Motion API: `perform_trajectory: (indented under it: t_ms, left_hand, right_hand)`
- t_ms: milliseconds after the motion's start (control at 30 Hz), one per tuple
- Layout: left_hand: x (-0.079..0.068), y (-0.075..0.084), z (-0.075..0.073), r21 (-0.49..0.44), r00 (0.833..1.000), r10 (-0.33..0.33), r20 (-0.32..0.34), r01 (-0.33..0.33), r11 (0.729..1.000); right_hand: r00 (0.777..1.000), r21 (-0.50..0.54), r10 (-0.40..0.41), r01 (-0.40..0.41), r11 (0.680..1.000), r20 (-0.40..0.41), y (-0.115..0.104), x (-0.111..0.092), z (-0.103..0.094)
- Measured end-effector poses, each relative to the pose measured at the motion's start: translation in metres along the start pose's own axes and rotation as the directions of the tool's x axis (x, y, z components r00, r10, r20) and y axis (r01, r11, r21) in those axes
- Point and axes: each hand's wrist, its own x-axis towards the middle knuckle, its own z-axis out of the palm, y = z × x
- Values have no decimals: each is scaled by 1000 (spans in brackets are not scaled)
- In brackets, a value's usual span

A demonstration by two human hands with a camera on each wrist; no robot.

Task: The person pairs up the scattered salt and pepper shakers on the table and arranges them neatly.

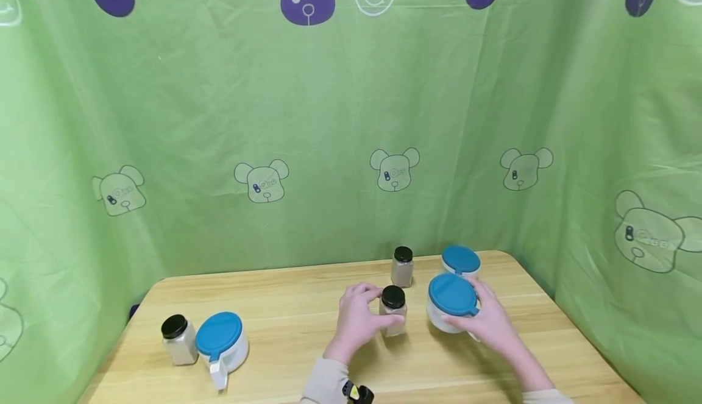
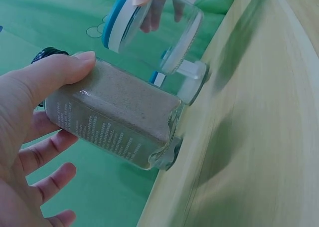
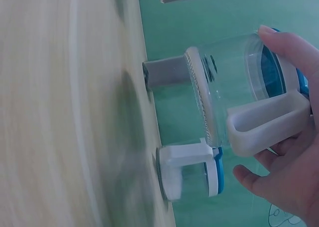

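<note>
Two things hung just above the wooden table [image 1: 290,325], side by side without touching: a black-capped bottle [image 2: 114,112] of greyish powder and a clear, blue-lidded jar [image 1: 453,294]. From where I stood, the left hand [image 1: 358,315] pinched the bottle near its cap, while the right hand [image 1: 492,326], apart from it, gripped the jar around its lid. Beyond them stood a second bottle [image 1: 403,273] and a second jar [image 1: 460,259]. Well off to the left, a third bottle [image 1: 181,344] stood beside a third jar [image 1: 220,336]. Green curtain [image 1: 329,105] rose behind.
</note>
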Motion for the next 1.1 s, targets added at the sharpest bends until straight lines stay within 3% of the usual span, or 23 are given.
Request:
perform_trajectory:
  t_ms: [267,533,767,1100]
  left_hand:
    - [0,-2,-8,4,1000,17,-22,-17,1000]
    - [-1,-7,-15,0,1000,-17,-18,17,1000]
    - [-4,-14,-21,-13,999,-49,-8,49,999]
    - [-7,-19,-31,-11,999,-45,-13,45,999]
  right_hand:
    - [1000,10,14,-14,1000,22,-8,-1,8]
    - [998,2,41,-42,999,46,-16,0,19]
    - [998,47,36,-38,998,41,-24,1,28]
    - [999,100,32,-35,994,39,-33,2,41]
